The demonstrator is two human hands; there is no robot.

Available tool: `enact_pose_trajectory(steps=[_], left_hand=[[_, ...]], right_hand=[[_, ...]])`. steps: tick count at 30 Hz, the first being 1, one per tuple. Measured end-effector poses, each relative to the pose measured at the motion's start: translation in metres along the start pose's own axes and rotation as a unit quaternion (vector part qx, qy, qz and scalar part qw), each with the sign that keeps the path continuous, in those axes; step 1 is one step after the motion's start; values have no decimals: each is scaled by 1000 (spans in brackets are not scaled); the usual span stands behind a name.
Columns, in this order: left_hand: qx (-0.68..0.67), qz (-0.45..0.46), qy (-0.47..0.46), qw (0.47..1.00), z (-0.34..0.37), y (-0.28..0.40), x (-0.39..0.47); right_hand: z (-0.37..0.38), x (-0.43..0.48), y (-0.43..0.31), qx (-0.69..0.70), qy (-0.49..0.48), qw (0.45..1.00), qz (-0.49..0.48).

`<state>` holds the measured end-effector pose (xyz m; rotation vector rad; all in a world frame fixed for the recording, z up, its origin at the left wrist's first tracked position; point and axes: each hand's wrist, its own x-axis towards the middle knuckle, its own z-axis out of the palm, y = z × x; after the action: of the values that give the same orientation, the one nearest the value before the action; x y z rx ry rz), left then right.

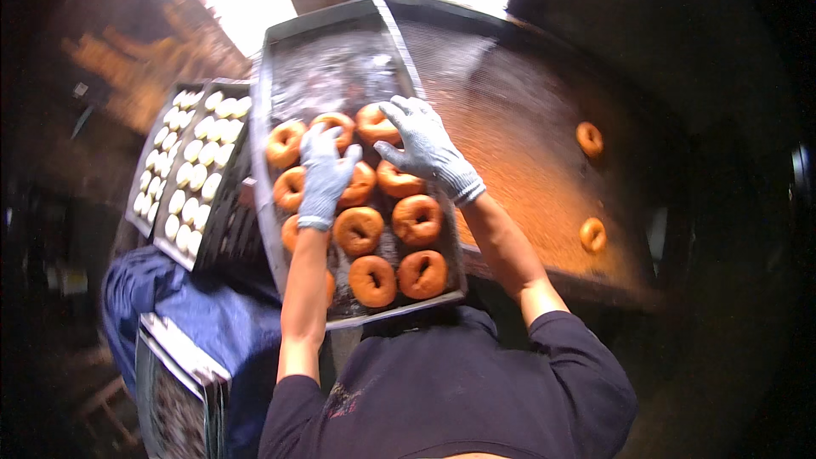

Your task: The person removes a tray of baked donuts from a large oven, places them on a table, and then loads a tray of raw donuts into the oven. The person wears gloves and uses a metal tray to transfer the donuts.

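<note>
Before me a long metal baking tray (405, 54) holds rows of browned ring-shaped bagels, such as one bagel (358, 231) near its middle; the far part of the tray shows bare metal. My left hand (325, 169), in a light knitted glove, lies over the bagels on the left, its fingertips on a bagel (334, 126) in the farthest row. Likewise gloved, my right hand (421, 140) has its fingers spread over the far right bagel (376, 122). Whether either hand grips a bagel cannot be told.
Two trays of pale round dough pieces (207, 153) stand at the left on a stack of trays. Below them are a blue cloth (191, 293) and upright stacked trays (185, 363). Right of the bagel tray, a broad brownish surface (510, 204) carries two loose bagels (593, 235).
</note>
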<state>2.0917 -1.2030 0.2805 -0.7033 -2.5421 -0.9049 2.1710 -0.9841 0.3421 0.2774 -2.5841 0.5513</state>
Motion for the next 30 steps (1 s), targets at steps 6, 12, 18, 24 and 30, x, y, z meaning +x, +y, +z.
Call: enact_pose_trajectory(steps=[6, 12, 18, 24, 30], left_hand=[[-245, 120, -45, 961, 19, 111, 17], [-345, 213, -255, 878, 96, 279, -13], [-584, -210, -418, 663, 150, 337, -39], [-617, -174, -278, 715, 86, 232, 27], [-445, -282, 28, 850, -13, 39, 86]], right_hand=[[-154, -209, 103, -202, -39, 872, 445], [-218, -338, 138, -205, -163, 681, 684], [-213, -242, 172, 236, -138, 939, 211], [-193, -195, 361, -98, 10, 850, 517], [-127, -226, 423, -136, 37, 812, 567]])
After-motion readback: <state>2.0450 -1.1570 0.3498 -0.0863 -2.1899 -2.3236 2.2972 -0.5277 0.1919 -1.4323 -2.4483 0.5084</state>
